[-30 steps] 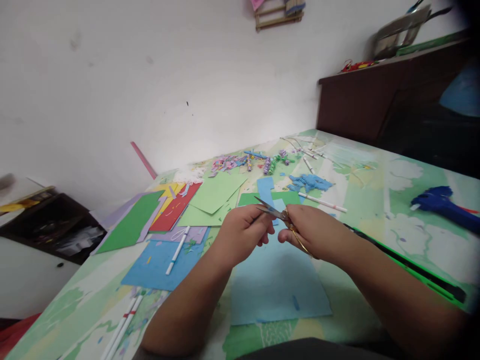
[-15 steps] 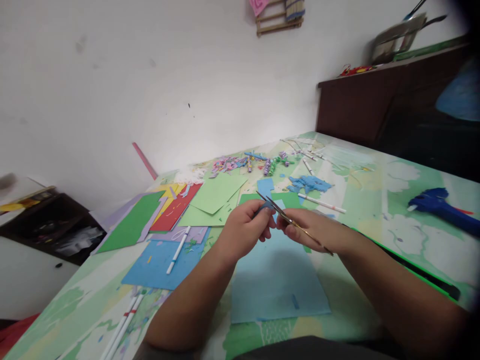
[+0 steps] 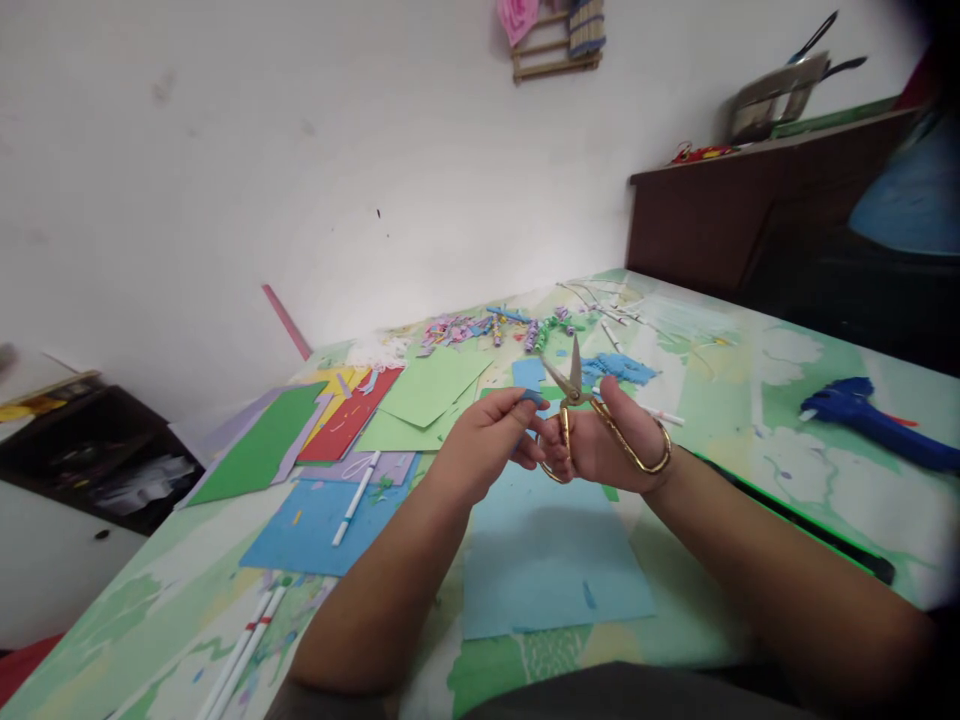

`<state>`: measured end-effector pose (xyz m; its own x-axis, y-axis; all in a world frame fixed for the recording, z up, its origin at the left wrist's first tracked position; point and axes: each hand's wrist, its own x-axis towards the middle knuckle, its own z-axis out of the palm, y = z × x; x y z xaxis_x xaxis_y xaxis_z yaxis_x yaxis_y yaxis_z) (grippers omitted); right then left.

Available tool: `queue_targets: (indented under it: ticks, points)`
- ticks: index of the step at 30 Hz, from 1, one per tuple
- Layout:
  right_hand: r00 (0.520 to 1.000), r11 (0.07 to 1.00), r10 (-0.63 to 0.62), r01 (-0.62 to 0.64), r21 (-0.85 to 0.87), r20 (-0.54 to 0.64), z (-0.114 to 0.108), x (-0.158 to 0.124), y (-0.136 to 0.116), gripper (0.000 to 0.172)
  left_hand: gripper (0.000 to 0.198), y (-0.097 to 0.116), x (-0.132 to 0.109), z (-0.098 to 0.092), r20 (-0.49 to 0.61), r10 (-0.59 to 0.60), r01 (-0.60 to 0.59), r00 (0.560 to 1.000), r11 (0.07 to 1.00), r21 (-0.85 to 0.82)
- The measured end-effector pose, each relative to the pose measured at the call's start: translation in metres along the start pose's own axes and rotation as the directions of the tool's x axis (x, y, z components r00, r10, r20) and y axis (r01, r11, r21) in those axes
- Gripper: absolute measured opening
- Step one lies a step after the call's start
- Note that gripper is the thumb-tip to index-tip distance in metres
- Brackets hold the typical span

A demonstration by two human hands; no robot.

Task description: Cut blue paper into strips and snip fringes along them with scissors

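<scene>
- Scissors (image 3: 575,396): middle of the scene, raised above the tablecloth (image 3: 757,430); blades parted and directed to the far side, gold handles to the near side.
- Dark green sheet (image 3: 262,445): left side, flat on the tablecloth.
- Blue sheet (image 3: 292,530): left, nearer; a white stick (image 3: 355,500) with a blue band lies partly on it.
- Red sheet (image 3: 349,420): left, farther than the blue sheet.
- Light green sheets (image 3: 435,390): overlapping, far side of the left hand.
- Left hand (image 3: 491,440): thumb and fingers pinched on a small blue piece (image 3: 531,397) (its full outline is hidden), just left of the scissors.
- Light blue sheet (image 3: 555,570): near side, flat, below both hands.
- Right hand (image 3: 600,445): holding the scissors by the spread handles, thumb raised, palm partly exposed.
- Blue glue gun (image 3: 855,405): right side, lying on the tablecloth, well apart from the hands.
</scene>
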<state>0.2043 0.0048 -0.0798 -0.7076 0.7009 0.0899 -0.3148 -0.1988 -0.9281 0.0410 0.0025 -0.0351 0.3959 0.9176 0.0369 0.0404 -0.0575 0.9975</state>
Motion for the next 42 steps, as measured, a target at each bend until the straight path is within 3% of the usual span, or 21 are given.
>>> queue_targets:
  ticks: [3, 7, 10, 13, 16, 18, 21, 28, 33, 42]
  points:
    - [1.000, 0.990, 0.023, -0.023, 0.136, 0.000, -0.001, -0.001, -0.002, 0.076, 0.016, -0.001, 0.001, 0.000, -0.020, 0.028, -0.027, 0.999, 0.999, 0.023]
    - [0.998, 0.994, -0.003, -0.005, 0.110, 0.069, -0.001, -0.003, 0.000, 0.079, 0.017, -0.002, 0.001, 0.002, 0.001, 0.041, -0.041, 0.999, 0.998, 0.044]
    - [0.993, 0.998, -0.058, 0.056, 0.022, 0.102, 0.002, -0.001, 0.004, 0.074, 0.018, -0.003, 0.001, 0.003, 0.005, 0.053, -0.053, 0.999, 0.997, 0.059]
    - [0.985, 0.979, -0.171, 0.174, -0.106, 0.035, 0.003, 0.004, 0.011, 0.062, 0.019, -0.003, 0.000, 0.003, -0.005, 0.082, -0.081, 0.997, 0.991, 0.103]
    - [0.951, 0.917, -0.304, 0.276, -0.289, -0.054, 0.001, 0.008, 0.020, 0.059, 0.019, -0.003, -0.002, 0.003, -0.026, 0.121, -0.113, 0.992, 0.974, 0.198]
    - [0.936, 0.849, -0.349, 0.302, -0.433, -0.031, -0.002, 0.008, 0.024, 0.059, 0.020, -0.003, -0.003, 0.003, -0.035, 0.133, -0.120, 0.990, 0.958, 0.262]
    - [0.943, 0.775, -0.332, 0.291, -0.560, 0.030, -0.005, 0.006, 0.026, 0.057, 0.022, -0.003, -0.003, 0.003, -0.033, 0.132, -0.114, 0.991, 0.938, 0.326]
    - [0.970, 0.760, -0.230, 0.229, -0.608, 0.078, -0.006, 0.002, 0.019, 0.062, 0.022, 0.001, -0.006, 0.001, -0.015, 0.108, -0.092, 0.994, 0.902, 0.422]
    - [0.980, 0.708, -0.196, 0.172, -0.684, 0.044, 0.000, -0.004, 0.008, 0.060, 0.027, 0.006, -0.008, 0.001, 0.019, 0.066, -0.067, 0.998, 0.888, 0.455]
    - [0.986, 0.462, -0.166, 0.068, -0.884, -0.011, -0.001, -0.010, -0.005, 0.061, 0.021, 0.002, -0.005, -0.001, 0.033, 0.028, -0.040, 0.999, 0.910, 0.413]
